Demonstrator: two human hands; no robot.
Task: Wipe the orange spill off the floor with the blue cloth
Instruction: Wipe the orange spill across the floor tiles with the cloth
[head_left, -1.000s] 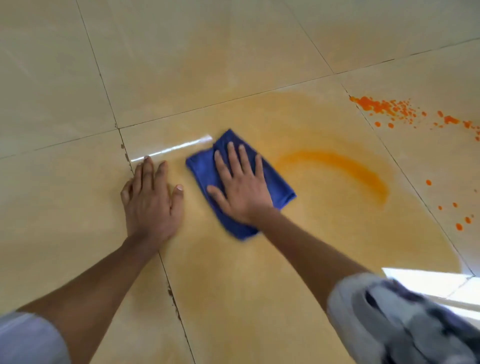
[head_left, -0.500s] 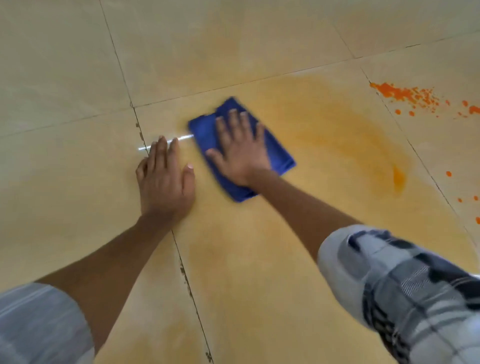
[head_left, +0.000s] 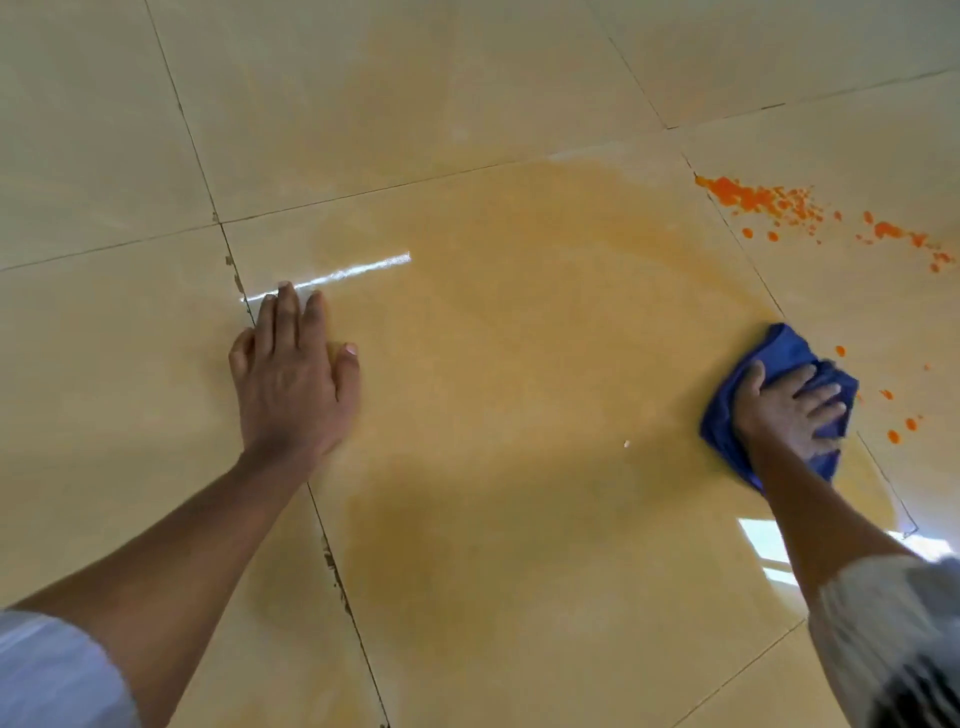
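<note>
I am looking down at a tiled floor (head_left: 130, 156) carrying a wide orange smear (head_left: 519, 364) across the middle tile. My left hand (head_left: 293, 384) is lying flat on a grout line at left, fingers straight. My right hand (head_left: 787, 410) is pressing the cloth (head_left: 779, 345) at right, fingers spread, not gripping; the bunched cloth's long axis is running near-far. Orange drops (head_left: 763, 200) are sitting far right.

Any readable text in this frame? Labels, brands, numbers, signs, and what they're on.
None: no words, numbers, brands or signs show anywhere.
Blue cloth: plain, no label visible.
Floor tiles: unmarked; only the orange splatter and a white glare streak.
Sleeve: a blurred dark pattern, no lettering can be made out.
</note>
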